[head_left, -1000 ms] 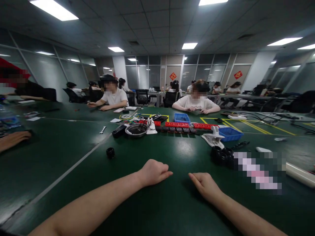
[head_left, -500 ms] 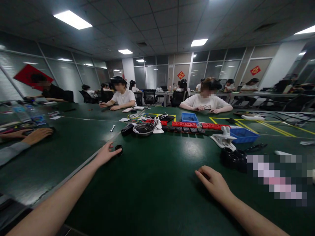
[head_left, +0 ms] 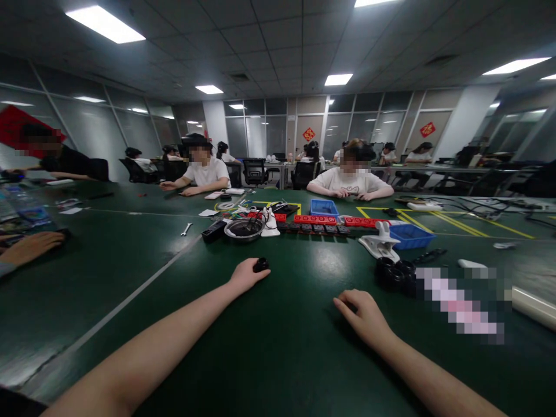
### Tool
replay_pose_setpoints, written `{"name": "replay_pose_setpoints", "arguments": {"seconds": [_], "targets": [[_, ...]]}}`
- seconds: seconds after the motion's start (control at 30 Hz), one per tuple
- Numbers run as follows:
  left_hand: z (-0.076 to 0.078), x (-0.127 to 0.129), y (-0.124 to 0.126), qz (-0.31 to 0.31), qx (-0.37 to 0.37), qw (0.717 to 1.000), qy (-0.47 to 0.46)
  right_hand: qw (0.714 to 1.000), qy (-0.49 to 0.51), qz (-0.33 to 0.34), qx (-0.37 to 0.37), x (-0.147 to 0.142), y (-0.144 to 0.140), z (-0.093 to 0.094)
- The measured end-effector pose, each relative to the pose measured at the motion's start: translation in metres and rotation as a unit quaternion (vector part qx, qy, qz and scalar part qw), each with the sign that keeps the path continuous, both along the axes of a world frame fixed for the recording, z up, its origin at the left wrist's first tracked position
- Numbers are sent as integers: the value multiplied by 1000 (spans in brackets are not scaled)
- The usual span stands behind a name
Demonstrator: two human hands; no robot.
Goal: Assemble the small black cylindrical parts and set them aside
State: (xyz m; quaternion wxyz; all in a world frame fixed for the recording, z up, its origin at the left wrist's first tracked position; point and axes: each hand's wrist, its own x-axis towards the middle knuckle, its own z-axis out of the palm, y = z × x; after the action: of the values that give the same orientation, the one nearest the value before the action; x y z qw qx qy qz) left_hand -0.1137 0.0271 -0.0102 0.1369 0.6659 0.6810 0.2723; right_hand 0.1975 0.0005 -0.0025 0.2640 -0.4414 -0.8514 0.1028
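Observation:
My left hand (head_left: 248,277) is closed around a small black cylindrical piece (head_left: 261,265) on the green table (head_left: 278,341). The thumb lies along the near side of the piece, and the other fingers are mostly hidden behind it. To the right, my right hand (head_left: 362,315) rests on the tabletop, loosely curled, with a gap between thumb and fingers and nothing visible in it. Beyond that hand stands a cluster of black cylindrical pieces (head_left: 393,275), similar in look to the held one.
A white clamp-like stand (head_left: 380,246) and a blue bin (head_left: 410,237) are behind the black cluster. Red and black power strips (head_left: 315,220) cross the middle, beside a round metal dish (head_left: 244,230). A wrench (head_left: 186,229) lies left. A co-worker's hand (head_left: 35,247) is at far left.
My left hand has closed on the black cylindrical piece and moved right with it, toward the middle. My right hand stays nearly where it was. The view has turned slightly right.

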Motion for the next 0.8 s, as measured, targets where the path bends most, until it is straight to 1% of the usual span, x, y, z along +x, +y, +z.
{"name": "replay_pose_setpoints", "arguments": {"seconds": [0.13, 0.2, 0.27, 0.33, 0.43, 0.5, 0.6, 0.67, 0.8], "targets": [[-1, 59, 6, -96, 3, 995, -2, 999, 20, -23, 11, 1, -1, 0], [2, 79, 3, -139, 1, 990, -3, 998, 47, -40, -5, 3, -1, 0], [6, 91, -2, -175, 1, 985, -5, 995, 74, -53, -27, 4, -1, -1], [8, 95, -7, -202, 7, 979, -14, 994, 85, -53, -33, 5, -1, -2], [9, 93, -11, -200, 0, 978, -56, 995, 80, -28, -45, 4, 0, -2], [7, 91, -12, -194, -1, 977, -88, 992, 87, -10, -87, 0, 1, -3], [5, 90, -9, -190, 20, 975, -115, 982, 106, 4, -155, -13, 5, -1], [3, 91, -7, -188, 38, 974, -120, 982, 108, 9, -155, -23, 11, 1], [4, 89, -2, -186, 70, 973, -116, 989, 88, 29, -114, -34, 31, 6]]}}
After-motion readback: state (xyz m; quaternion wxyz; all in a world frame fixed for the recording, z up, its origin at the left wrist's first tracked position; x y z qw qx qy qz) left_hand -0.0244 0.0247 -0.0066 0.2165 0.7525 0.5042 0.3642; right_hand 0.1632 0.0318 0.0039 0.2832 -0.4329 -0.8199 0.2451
